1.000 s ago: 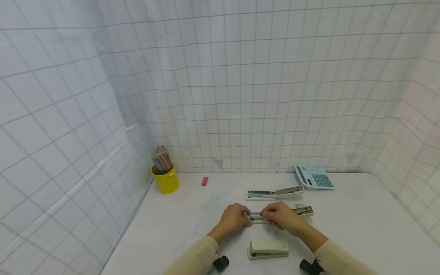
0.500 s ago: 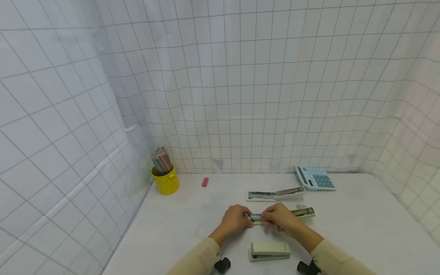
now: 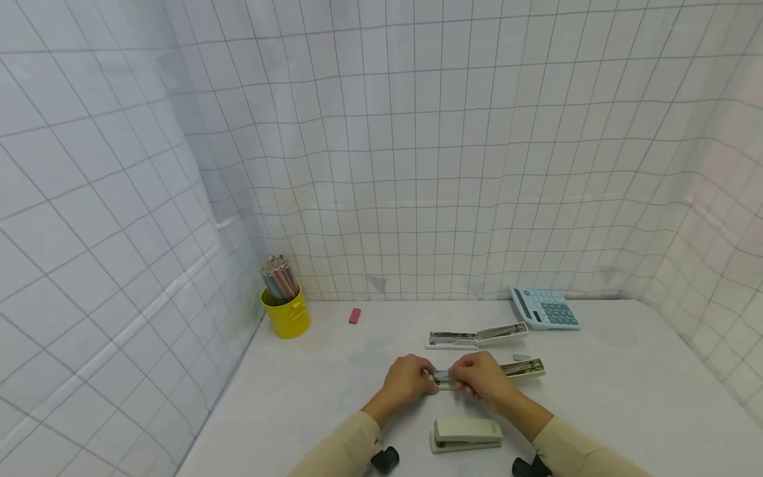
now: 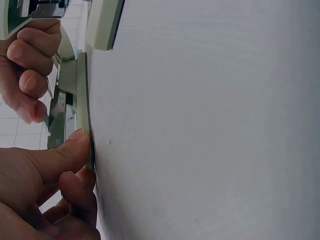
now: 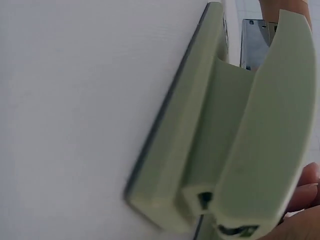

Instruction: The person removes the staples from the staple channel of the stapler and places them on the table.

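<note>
An opened pale green stapler [image 3: 524,367] lies across the middle of the table, its top swung back to the right. My left hand [image 3: 408,381] grips the front end of its base, thumb and fingers at the edge in the left wrist view. My right hand [image 3: 479,377] is over the stapler's middle, fingertips pinching a small grey staple strip [image 3: 442,374] at the metal magazine. In the right wrist view a closed pale green stapler [image 5: 260,135] fills the foreground and partly hides the right hand. The strip is mostly covered by fingers.
The closed stapler stands nearer me than both hands. Behind them lies an opened white stapler [image 3: 453,339]. A small grey piece [image 3: 521,358] sits between the opened staplers. Farther back are a calculator [image 3: 548,310], a pink eraser [image 3: 354,316] and a yellow pot [image 3: 289,321] of pencils.
My right hand has shifted slightly left along the stapler, and the strip at its fingertips now slants. The left hand keeps its grip on the base.
</note>
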`<action>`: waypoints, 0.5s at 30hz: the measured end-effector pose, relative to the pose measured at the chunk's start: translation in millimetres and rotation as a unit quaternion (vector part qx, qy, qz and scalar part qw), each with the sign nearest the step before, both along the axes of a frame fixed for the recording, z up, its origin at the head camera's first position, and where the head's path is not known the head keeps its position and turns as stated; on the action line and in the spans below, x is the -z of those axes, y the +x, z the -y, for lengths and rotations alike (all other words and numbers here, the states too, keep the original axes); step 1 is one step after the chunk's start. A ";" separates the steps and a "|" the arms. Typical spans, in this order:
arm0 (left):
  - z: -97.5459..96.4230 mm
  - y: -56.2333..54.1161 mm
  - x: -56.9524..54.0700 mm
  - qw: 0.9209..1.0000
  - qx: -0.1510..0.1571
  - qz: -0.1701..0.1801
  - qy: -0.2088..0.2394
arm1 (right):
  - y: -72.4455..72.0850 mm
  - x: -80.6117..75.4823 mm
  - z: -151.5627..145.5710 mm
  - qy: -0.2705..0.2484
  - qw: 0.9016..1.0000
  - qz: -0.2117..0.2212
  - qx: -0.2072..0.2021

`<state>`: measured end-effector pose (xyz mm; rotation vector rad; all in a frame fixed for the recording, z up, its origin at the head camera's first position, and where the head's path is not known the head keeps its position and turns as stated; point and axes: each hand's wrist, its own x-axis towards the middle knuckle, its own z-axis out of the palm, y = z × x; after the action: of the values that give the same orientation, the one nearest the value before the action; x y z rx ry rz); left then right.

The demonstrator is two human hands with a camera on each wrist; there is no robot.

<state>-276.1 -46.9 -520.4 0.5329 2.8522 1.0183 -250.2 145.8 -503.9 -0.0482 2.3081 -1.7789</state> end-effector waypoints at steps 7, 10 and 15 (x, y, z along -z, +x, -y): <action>0.5 0.4 0.0 1.000 0.007 0.000 0.006 | -6.0 -3.7 10.0 0.065 0.996 -0.061 -0.009; 0.8 0.3 0.3 1.000 0.009 -0.002 0.010 | -8.3 -3.9 14.1 0.059 0.996 -0.062 -0.004; 1.5 -1.0 1.9 1.000 0.015 -0.014 0.012 | -10.1 -3.0 17.4 0.038 0.997 -0.061 -0.021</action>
<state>-277.0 -48.5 -522.3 0.5959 2.8504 1.0511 -260.4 128.4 -500.9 -0.1973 2.4377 -1.7101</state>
